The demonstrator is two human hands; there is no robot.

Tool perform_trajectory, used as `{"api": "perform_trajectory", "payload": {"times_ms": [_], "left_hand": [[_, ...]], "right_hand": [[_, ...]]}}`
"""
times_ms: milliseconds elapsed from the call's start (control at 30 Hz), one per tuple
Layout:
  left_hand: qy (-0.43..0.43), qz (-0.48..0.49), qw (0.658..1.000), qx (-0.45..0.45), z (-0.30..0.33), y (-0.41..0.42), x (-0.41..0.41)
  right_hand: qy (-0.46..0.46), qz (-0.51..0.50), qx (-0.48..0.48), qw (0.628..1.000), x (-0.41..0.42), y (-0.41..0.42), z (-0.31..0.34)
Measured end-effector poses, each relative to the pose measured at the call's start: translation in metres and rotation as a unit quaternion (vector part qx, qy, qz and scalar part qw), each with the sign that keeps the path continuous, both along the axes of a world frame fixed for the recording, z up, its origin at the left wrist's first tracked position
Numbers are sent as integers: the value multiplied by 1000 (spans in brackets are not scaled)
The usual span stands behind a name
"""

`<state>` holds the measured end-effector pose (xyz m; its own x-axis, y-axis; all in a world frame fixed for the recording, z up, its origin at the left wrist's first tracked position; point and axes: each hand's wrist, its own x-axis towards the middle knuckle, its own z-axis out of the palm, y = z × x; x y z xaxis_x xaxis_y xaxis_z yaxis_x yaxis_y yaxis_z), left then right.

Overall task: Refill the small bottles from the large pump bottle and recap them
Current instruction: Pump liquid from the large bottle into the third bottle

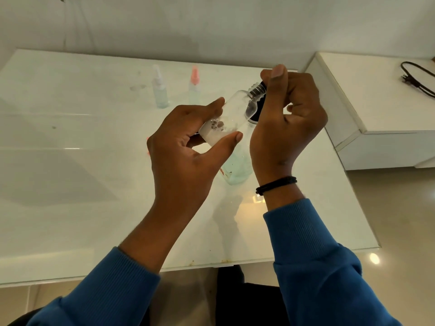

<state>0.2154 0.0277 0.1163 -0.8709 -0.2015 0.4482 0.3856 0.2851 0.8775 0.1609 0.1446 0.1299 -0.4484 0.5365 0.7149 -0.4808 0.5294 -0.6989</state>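
Two small spray bottles, one with a pale cap [160,89] and one with a pink cap [194,87], stand capped at the far side of the glass table [70,184], so those look finished. The left hand [186,147] pinches a tilted clear small bottle [231,114] holding a little white liquid, while the right hand [288,121] closes its fingers on the black cap [257,100] at its threaded neck; whether it goes on or off is unclear. Beneath stands a larger greenish bottle [237,168], probably the pump bottle, and no label is readable.

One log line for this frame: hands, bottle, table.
left hand: holds small clear bottle, tilted | right hand: fingers on black cap at neck | table: two spray bottles upright
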Motion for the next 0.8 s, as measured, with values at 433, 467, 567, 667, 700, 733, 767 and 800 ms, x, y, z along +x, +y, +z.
{"api": "perform_trajectory", "payload": {"times_ms": [433, 467, 567, 667, 700, 733, 767, 800], "left_hand": [[-3, 2, 1000, -3, -1, -1, 0], [-1, 2, 1000, -3, -1, 0, 0], [2, 1, 1000, 1, 0, 1, -1], [1, 2, 1000, -1, 0, 0, -1], [0, 0, 1000, 0, 0, 1, -1], [-1, -1, 1000, 1, 0, 0, 0], [-1, -2, 1000, 1, -1, 0, 0], [0, 0, 1000, 0, 0, 0, 0]], "right_hand": [[-1, -4, 6, 1000, 1, -2, -2], [-1, -2, 5, 1000, 0, -2, 0], [5, -10, 8, 1000, -2, 0, 5], [8, -9, 9, 1000, -1, 0, 1], [7, -8, 12, 1000, 0, 0, -2], [6, -6, 15, 1000, 0, -1, -4], [5, -5, 17, 1000, 0, 0, -5], [5, -6, 20, 1000, 0, 0, -3]]}}
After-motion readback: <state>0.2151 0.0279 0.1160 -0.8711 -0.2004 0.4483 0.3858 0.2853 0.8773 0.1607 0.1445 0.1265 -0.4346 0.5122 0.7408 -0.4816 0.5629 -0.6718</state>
